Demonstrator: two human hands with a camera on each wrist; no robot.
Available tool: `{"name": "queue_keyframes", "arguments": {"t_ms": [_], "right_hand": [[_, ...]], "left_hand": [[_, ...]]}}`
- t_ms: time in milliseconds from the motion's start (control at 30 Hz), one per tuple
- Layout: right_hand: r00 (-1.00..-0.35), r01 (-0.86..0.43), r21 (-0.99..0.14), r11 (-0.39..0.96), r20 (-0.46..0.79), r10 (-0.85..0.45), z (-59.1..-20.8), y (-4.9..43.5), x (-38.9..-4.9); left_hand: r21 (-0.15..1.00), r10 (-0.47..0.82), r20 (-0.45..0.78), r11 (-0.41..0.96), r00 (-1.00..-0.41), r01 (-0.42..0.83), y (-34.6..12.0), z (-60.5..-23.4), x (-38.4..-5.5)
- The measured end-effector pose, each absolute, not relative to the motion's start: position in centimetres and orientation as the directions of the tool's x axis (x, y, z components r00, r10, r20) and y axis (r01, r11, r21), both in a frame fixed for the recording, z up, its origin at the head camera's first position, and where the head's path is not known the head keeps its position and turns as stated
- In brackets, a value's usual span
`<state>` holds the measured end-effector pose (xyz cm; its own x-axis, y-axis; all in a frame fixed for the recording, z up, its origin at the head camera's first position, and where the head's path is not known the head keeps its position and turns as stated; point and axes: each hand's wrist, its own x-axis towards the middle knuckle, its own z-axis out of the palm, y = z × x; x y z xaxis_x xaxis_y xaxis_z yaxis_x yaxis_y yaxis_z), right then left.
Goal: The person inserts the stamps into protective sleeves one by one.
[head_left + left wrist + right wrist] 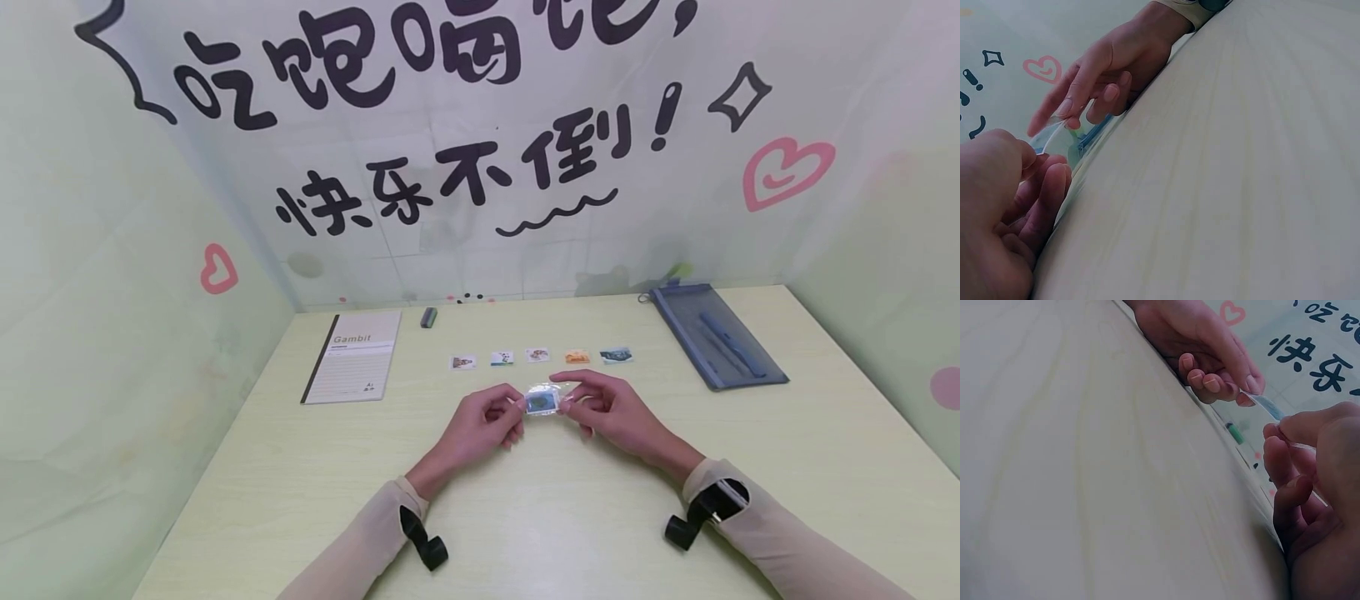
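Between both hands is a small blue stamp with a pale border, together with a clear plastic sleeve. The left hand pinches its left edge between thumb and index finger. At the other edge, the right hand pinches it between thumb and finger. In the right wrist view the stamp appears as a thin strip stretched between the fingertips, raised off the table. Just beyond the hands, several stamps lie in a row, among them an orange stamp and a dark blue stamp.
A notebook marked "Gambit" lies at the left of the table. Behind the row is a small green and dark eraser-like block. A blue mesh zip pouch with a blue pen lies at the back right. Printed cloth walls surround the table.
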<state>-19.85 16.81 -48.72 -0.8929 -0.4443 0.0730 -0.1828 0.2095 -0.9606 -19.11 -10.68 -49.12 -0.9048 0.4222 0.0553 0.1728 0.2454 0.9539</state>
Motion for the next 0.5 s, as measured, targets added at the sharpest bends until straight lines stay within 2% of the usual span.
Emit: {"name": "queue_keyframes", "arguments": {"t_ms": [500], "right_hand": [[-0.892, -0.205, -0.954, 0.219, 0.09, -0.444, -48.85, 16.9, -19.93]], "left_hand": [[0.942, 0.433, 0.041, 0.284, -0.9, 0.179, -10.59, -49.08, -19.18]]}}
